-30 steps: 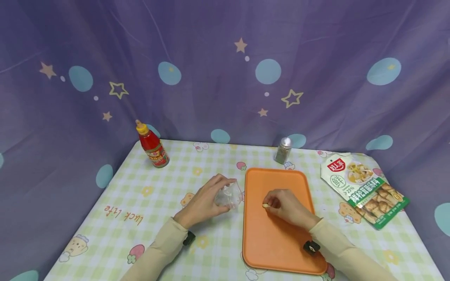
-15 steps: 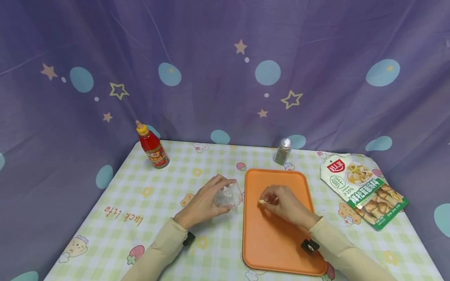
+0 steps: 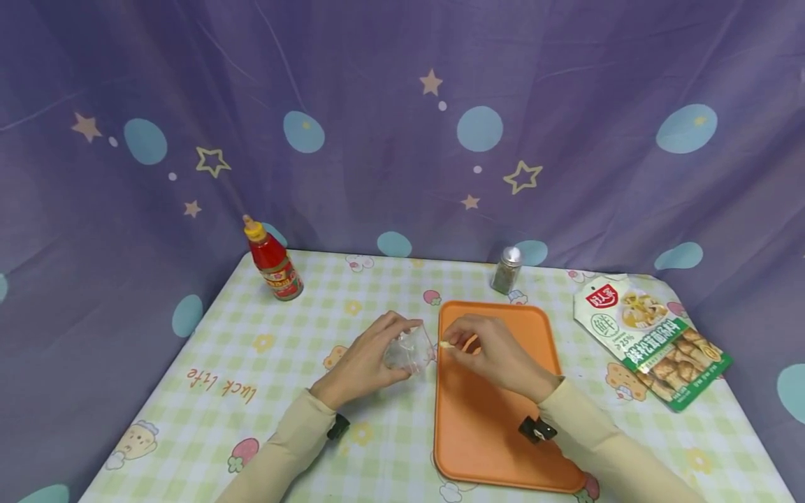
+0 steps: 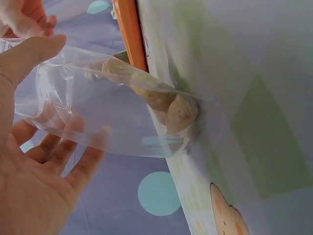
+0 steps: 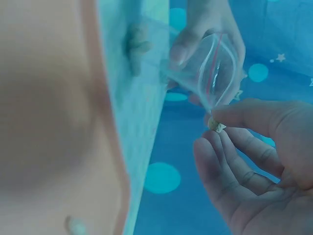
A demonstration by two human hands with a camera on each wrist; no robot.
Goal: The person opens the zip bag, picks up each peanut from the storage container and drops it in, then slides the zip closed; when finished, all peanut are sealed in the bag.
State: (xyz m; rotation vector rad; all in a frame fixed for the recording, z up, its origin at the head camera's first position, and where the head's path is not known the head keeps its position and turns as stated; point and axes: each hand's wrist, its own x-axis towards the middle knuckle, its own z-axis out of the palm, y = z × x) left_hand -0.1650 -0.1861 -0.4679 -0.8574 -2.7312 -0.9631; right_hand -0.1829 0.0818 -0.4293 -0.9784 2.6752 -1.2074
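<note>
A clear zip-top plastic bag [image 3: 409,351] stands on the cloth left of the orange tray. My left hand [image 3: 367,360] holds it, thumb on one side and fingers on the other, its mouth spread wide toward the tray. Several wrinkled tan nut-like pieces [image 4: 181,113] lie at the bottom of the bag in the left wrist view. My right hand [image 3: 493,353] pinches a small pale tan nut-like piece [image 5: 215,125] between thumb and fingertips, right at the bag's mouth. Over the left rim of the tray [image 3: 484,447] the right hand hovers.
One small pale piece [image 5: 76,225] lies on the tray in the right wrist view. A red sauce bottle [image 3: 277,269] stands at the back left, a spice shaker [image 3: 506,271] behind the tray. A green and white food pouch [image 3: 650,339] lies to the right.
My right hand has moved left and slightly back across the tray, bringing the pinched piece to the bag's mouth. My left hand and the bag have stayed in place.
</note>
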